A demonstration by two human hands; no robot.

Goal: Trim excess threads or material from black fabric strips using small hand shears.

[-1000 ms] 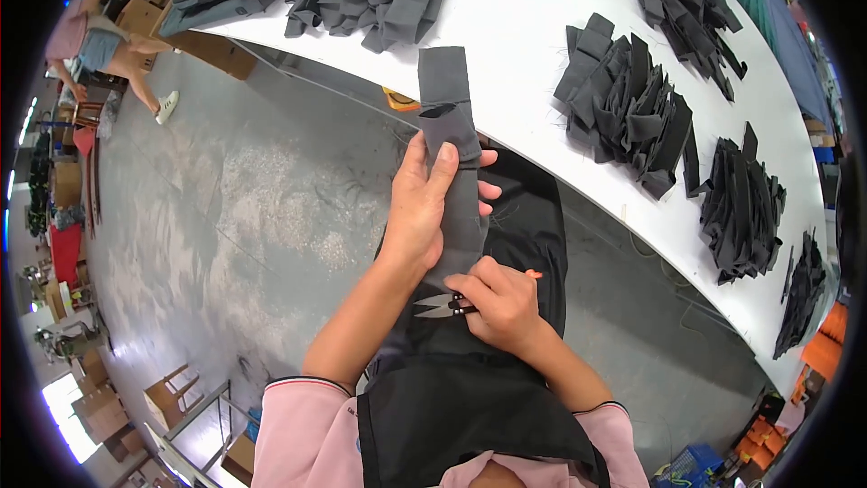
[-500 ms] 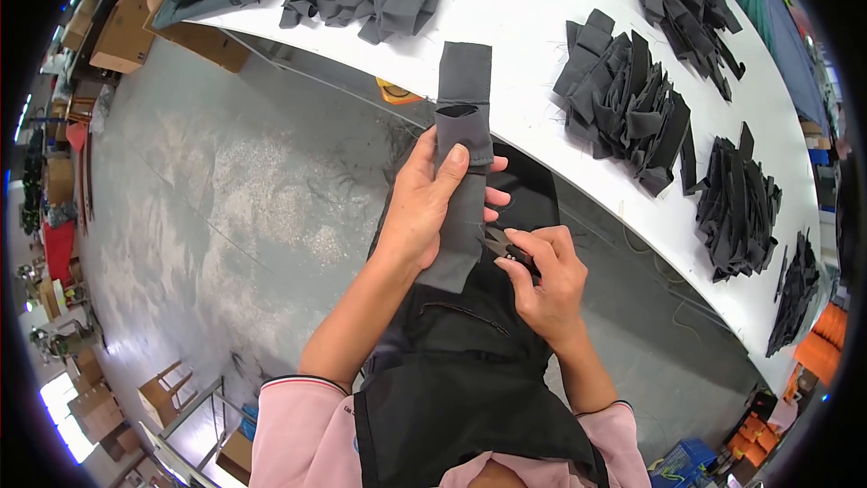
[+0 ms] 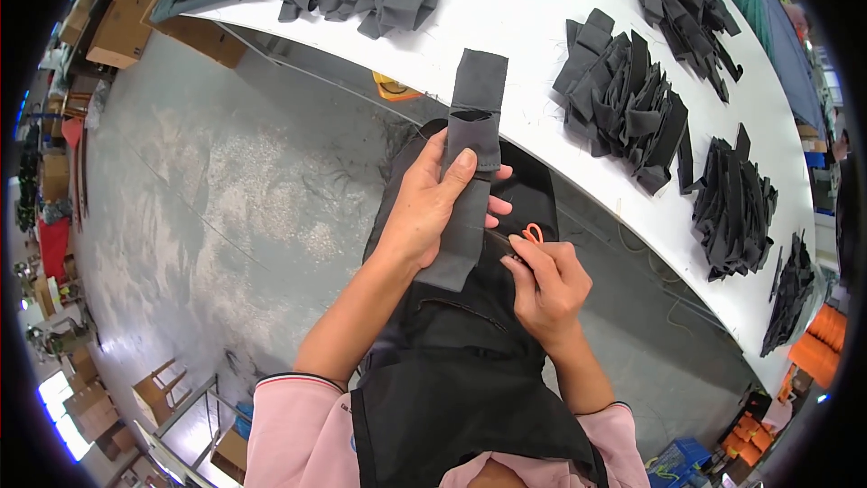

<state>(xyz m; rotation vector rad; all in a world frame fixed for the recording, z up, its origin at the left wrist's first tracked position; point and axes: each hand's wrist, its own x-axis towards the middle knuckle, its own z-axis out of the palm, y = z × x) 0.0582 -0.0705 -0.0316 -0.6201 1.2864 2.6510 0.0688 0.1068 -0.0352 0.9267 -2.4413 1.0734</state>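
My left hand (image 3: 432,204) is closed on a dark grey fabric strip (image 3: 479,82), thumb on the front and fingertips showing past its right edge. The strip hangs lengthwise over my lap, its top end overlapping the table edge in the picture. An open-topped folded pocket with a stitched lower edge lies across it, just above my thumb. My right hand (image 3: 553,285) pinches a pair of thread snips, whose orange loop (image 3: 533,233) sticks up above the fingers. The snips' dark blades point toward the strip's right edge and barely show against the black apron (image 3: 470,380).
On the white table (image 3: 519,27) lie several heaps of dark fabric strips, one heap (image 3: 623,100) at the right. Below its edge is a yellow object (image 3: 394,86). Cardboard boxes (image 3: 122,27) stand at the far left, a blue crate (image 3: 679,463) at the lower right.
The strip has shifted slightly right and tilted. My right hand has turned the snips, so the orange loop now shows and the blades are harder to see.
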